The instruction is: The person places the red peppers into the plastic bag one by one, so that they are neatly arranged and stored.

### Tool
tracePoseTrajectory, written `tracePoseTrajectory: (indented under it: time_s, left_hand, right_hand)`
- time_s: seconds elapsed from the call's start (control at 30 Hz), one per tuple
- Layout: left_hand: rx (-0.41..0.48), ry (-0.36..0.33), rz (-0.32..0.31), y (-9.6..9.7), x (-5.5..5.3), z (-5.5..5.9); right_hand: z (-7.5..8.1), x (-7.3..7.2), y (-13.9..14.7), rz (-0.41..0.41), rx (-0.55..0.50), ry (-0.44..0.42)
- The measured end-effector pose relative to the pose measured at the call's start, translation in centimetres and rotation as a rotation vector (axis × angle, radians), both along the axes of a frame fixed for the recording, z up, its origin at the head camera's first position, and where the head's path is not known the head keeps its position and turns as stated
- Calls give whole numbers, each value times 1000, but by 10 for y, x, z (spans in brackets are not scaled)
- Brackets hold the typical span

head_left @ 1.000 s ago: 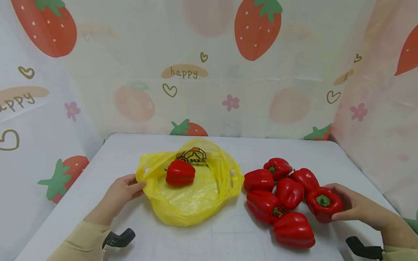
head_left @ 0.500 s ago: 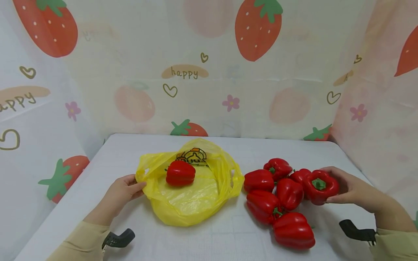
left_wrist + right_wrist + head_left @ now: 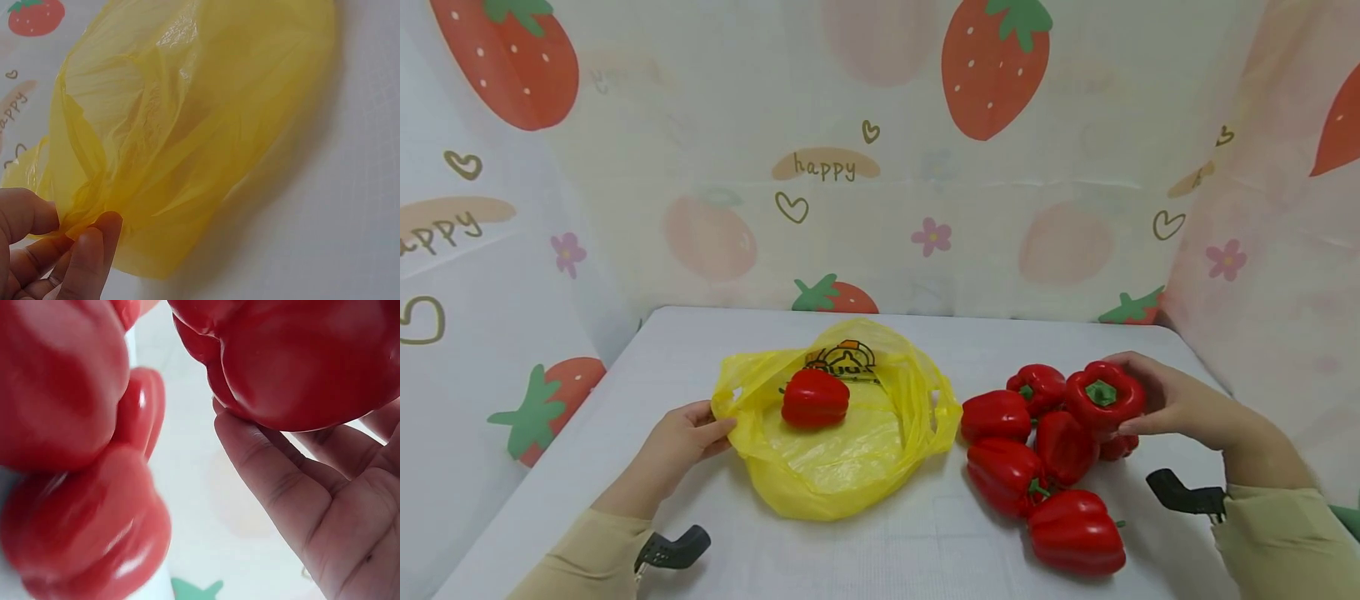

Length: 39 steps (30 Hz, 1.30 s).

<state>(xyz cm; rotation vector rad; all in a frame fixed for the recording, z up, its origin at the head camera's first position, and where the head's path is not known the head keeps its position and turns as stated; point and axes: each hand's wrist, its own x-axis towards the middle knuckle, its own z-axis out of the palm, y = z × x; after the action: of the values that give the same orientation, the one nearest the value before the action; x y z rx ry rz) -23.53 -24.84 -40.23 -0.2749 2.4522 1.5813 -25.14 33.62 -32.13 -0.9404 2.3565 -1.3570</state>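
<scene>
My left hand (image 3: 683, 437) pinches the left edge of a yellow plastic bag (image 3: 827, 492); in the left wrist view thumb and fingers gather its thin film. The bag's mouth is open toward me, and one red bell pepper (image 3: 815, 399) lies inside on its side. On the right, my right hand (image 3: 1180, 400) grips another red bell pepper (image 3: 1105, 398), its green stem facing the head camera. The right wrist view shows the fingers under this held pepper (image 3: 312, 362), raised beside the others. It partly covers a pepper (image 3: 1118, 447) behind it.
Several more red bell peppers (image 3: 1003, 475) lie in a cluster right of the bag, the front one (image 3: 1077, 533) nearest me. All stand on a white table (image 3: 917, 542) backed by a strawberry-print cloth (image 3: 722, 108). Black wrist mounts (image 3: 1183, 492) stick out below each hand.
My right hand has lifted the bell pepper from the cluster's right side and carried it up and leftward over the other peppers. The left hand and bag have stayed in place.
</scene>
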Motion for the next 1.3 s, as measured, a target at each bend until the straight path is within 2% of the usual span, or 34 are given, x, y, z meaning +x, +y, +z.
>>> tracePoseTrajectory:
  time_s: [0.57, 0.73, 0.97, 1.3]
  left_hand:
    - [3, 5, 5, 0, -1, -1]
    - [8, 6, 8, 0, -1, -1]
    - [-7, 1, 7, 0, 0, 1]
    - [10, -6, 10, 0, 0, 1]
  right_hand:
    - [19, -33, -52, 34, 43, 2]
    - [23, -42, -71, 15, 57, -35]
    - [27, -57, -99, 64, 20, -55]
    - [27, -68, -140, 50, 45, -98]
